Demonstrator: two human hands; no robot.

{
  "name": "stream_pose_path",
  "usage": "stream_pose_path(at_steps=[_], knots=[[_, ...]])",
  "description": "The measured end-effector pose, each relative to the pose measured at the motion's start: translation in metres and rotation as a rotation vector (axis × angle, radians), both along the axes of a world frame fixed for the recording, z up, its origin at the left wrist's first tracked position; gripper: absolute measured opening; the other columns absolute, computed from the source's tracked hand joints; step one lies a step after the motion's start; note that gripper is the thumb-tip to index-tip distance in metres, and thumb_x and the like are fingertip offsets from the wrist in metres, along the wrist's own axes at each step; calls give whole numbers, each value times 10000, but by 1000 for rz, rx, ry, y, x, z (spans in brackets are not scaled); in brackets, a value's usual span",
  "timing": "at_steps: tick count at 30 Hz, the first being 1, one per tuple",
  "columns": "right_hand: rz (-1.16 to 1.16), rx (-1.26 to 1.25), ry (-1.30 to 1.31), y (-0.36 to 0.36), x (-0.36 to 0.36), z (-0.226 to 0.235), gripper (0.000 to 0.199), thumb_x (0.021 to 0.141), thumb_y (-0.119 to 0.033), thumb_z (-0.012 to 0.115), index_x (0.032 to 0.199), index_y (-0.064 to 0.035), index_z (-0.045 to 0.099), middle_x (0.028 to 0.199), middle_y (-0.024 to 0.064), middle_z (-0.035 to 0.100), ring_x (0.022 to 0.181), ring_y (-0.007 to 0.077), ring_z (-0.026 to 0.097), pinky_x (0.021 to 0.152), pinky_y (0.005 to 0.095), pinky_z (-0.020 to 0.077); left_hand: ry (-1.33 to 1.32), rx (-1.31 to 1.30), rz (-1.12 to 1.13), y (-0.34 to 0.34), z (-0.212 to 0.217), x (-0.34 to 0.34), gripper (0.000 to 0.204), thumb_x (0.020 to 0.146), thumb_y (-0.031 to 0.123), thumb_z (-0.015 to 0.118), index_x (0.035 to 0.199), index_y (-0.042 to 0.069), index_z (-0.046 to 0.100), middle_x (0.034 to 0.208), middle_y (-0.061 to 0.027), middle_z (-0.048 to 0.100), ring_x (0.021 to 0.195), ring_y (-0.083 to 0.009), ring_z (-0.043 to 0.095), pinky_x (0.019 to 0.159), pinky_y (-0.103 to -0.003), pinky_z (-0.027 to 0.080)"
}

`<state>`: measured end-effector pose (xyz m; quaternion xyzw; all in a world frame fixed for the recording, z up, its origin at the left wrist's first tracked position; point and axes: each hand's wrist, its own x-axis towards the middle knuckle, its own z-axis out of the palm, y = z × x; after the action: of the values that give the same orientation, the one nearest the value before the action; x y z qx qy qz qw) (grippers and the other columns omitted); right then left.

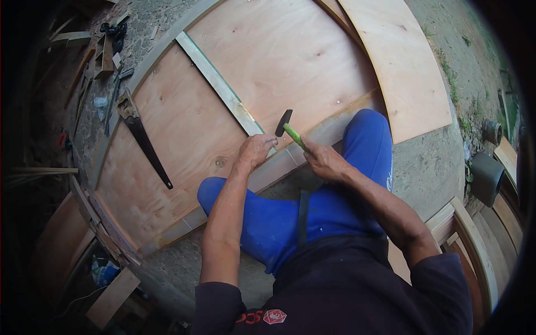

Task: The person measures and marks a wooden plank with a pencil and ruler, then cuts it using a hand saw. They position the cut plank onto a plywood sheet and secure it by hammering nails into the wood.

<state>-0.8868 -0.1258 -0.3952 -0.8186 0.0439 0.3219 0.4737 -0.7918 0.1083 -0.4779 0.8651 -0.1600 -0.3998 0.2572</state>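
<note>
My right hand is wrapped round the green handle of a hammer. Its black head is close beside the fingers of my left hand. Those fingers are pinched together at the near end of a pale wooden crossbar; whatever they grip is too small to make out. The crossbar lies across a large plywood panel edged by a wooden frame. My blue-clad knees are bent against the frame's near rail.
A handsaw lies on the panel's left part. At the right, a curved plywood sheet overlaps the frame. Scrap wood and tools litter the concrete at the far left. A dark container and a curved wooden frame piece stand at my right.
</note>
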Motion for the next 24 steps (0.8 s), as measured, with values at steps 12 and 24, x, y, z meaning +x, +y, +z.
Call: stream_pose_path(at_steps=[12,24], knots=[[-34,28,168,-7,26,43,541,998,-161,448,1503,-28,311,962,313,660,925,457,660,847,508,515,-42,37,13,0,0,-2,284,920,354,596,1010,127,741,949,-146,718,892,-327,689,786,-414,521],[-144,-69,-66,-2,11,13,540,983,-158,482,1491,-19,363,965,283,681,916,444,666,856,494,505,-3,90,-7,-6,6,1,285,903,355,604,1015,137,752,940,-162,717,908,-361,681,806,-441,522]])
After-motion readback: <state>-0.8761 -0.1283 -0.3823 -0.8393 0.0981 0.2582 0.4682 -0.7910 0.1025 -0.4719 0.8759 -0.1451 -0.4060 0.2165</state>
